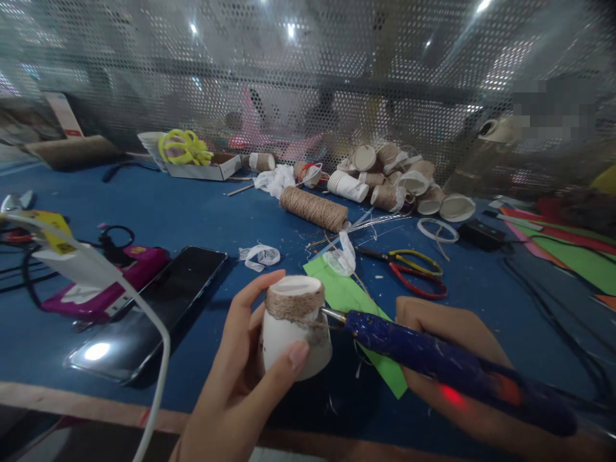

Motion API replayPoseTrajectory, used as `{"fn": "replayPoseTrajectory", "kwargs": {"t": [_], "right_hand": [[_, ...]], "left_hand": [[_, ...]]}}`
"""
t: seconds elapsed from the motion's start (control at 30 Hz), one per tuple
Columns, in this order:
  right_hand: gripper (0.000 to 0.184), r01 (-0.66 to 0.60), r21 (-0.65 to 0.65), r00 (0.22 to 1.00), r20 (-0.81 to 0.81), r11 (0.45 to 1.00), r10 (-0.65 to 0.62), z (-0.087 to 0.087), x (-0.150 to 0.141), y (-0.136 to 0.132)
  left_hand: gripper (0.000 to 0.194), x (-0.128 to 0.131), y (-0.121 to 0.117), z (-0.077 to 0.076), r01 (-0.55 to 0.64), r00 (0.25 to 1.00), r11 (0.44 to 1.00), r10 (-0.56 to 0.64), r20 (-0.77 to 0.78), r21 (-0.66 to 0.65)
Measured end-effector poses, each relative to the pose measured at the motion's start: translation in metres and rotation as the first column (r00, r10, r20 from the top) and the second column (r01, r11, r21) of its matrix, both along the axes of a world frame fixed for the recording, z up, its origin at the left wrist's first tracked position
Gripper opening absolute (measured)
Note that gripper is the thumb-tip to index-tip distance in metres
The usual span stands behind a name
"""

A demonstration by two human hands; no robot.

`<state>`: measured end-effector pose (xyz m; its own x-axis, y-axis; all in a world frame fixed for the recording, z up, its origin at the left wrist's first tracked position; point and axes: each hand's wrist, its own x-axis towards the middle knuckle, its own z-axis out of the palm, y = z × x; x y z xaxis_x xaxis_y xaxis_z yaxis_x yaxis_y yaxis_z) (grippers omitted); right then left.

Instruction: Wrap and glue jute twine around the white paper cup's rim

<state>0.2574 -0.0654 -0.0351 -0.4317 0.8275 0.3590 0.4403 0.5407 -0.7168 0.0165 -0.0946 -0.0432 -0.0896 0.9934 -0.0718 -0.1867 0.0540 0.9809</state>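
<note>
My left hand [250, 372] is closed around a white paper cup [293, 346] that stands upside down, its narrow end up. Brown jute twine [294, 303] is wound round the upper part of the cup, with a greyish smear just below it. In my right hand [452, 340] lies a dark blue glue gun [423, 353] with a red light on its side. Its metal nozzle points left and meets, or nearly meets, the lower edge of the twine. A light green paper strip [385, 366] lies on the table behind the cup and beneath the glue gun.
A twine spool [314, 208] and a heap of twine-wrapped cups [385, 176] sit at the back. Red-and-yellow-handled pliers [418, 273] lie to the right. On the left are a phone [158, 308], a purple power strip [110, 282] and a white cable [161, 359]. Coloured paper [577, 247] lies far right.
</note>
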Motion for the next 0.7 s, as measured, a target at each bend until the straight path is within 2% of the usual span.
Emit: {"fn": "replayPoseTrajectory", "kwargs": {"t": [0.17, 0.3, 0.47, 0.7], "right_hand": [[0.03, 0.024, -0.023, 1.0, 0.004, 0.999, -0.024, -0.0019, 0.0006, -0.0009], [0.028, 0.014, -0.016, 1.0, -0.006, 1.0, -0.014, -0.0005, 0.0, -0.0003], [0.029, 0.03, -0.032, 0.999, 0.019, 0.999, -0.029, 0.0028, -0.0012, -0.0004], [0.026, 0.007, -0.058, 1.0, 0.006, 0.998, -0.006, 0.0063, -0.002, -0.0021]], "left_hand": [[0.062, -0.0029, 0.0006, -0.002, -0.002, 0.998, 0.999, 0.005, 0.07, -0.041], [0.069, -0.0041, 0.0006, -0.0004, -0.02, 0.998, 0.997, 0.025, 0.063, -0.08], [0.062, -0.0042, 0.0012, 0.0009, 0.038, 0.994, 0.997, -0.031, 0.106, -0.064], [0.059, -0.005, 0.0015, 0.0037, 0.054, 0.991, 0.997, -0.046, 0.125, -0.062]]}}
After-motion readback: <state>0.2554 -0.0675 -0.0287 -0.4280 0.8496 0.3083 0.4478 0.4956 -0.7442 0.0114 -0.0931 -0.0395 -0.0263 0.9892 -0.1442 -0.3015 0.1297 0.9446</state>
